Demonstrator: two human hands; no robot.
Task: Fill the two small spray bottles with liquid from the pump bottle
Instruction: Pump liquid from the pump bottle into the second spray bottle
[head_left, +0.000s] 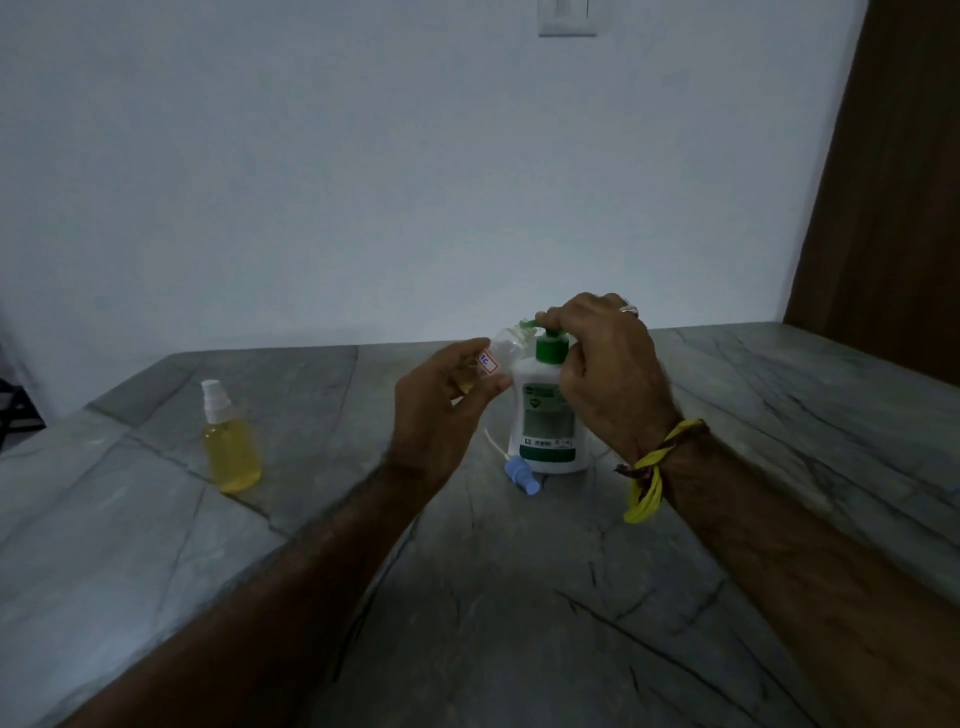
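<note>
A white pump bottle with a green pump head stands mid-table. My right hand wraps over it, with fingers on top of the green pump head. My left hand pinches a small clear spray bottle, uncapped and tilted, its mouth at the pump's nozzle. A little yellowish liquid shows near its bottom. Its blue spray cap with a white dip tube lies on the table in front of the pump bottle. A second small spray bottle, capped in white and full of yellow liquid, stands at the left.
The grey marble table runs to a pale wall behind. A brown wooden panel stands at the right. A yellow thread band is tied round my right wrist.
</note>
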